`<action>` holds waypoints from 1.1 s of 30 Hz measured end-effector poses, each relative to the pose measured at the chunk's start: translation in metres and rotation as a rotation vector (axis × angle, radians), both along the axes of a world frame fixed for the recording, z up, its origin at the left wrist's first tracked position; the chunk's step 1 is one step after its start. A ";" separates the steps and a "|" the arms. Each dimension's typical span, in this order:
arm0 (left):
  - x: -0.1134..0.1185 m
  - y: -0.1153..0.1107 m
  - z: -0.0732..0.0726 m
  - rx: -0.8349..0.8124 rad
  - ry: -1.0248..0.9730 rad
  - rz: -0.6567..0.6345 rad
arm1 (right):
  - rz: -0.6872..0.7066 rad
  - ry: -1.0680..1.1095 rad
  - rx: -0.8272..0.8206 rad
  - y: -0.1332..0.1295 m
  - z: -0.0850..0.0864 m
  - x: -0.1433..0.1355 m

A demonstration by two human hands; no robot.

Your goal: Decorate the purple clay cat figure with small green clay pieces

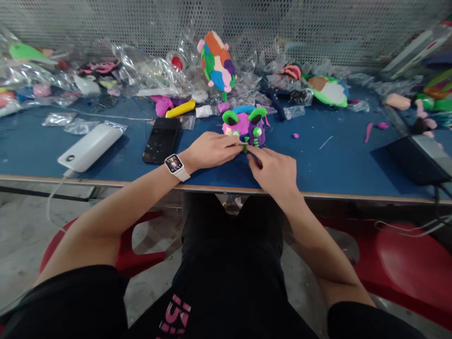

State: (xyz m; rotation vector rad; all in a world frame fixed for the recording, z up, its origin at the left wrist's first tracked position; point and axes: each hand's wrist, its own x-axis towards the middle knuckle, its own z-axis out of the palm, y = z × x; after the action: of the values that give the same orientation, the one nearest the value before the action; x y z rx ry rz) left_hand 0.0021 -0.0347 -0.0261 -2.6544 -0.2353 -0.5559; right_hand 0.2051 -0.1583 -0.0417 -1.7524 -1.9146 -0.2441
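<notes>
A modelling-clay animal head [243, 123] sits on the table just in front of me, pink on the left and purple on the right. It has green ears with black centres and small green pieces on its face. My left hand [213, 149], with a white watch on the wrist, lies before it, fingers closed and pressed together. At their tips shows a thin pale sliver too small to name. My right hand [273, 170] curls in from the other side, index fingertip meeting the left fingers at the head's lower front. Whatever it pinches is hidden.
Behind the head stands a multicoloured clay piece [218, 63] on a green stem. A black phone [161, 140], a white power bank [92, 146] with cable and a yellow ridged clay roll [181, 108] lie left. Plastic wrappers line the mesh panel [318, 30]. A dark stand [416, 160] is right.
</notes>
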 end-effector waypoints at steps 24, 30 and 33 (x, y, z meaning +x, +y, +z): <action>0.009 -0.005 0.000 0.020 0.031 0.021 | -0.018 0.025 -0.142 -0.019 0.003 0.004; 0.006 -0.002 0.000 0.046 0.032 -0.003 | 0.004 -0.017 -0.192 -0.019 0.003 0.002; 0.005 -0.002 0.000 0.023 0.026 -0.024 | 0.001 -0.021 -0.214 -0.018 0.003 0.002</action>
State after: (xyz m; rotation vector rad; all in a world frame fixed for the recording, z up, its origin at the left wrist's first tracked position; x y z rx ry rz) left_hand 0.0075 -0.0371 -0.0261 -2.6433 -0.1881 -0.5284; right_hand 0.2074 -0.1763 -0.0383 -1.8918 -2.0194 -0.0581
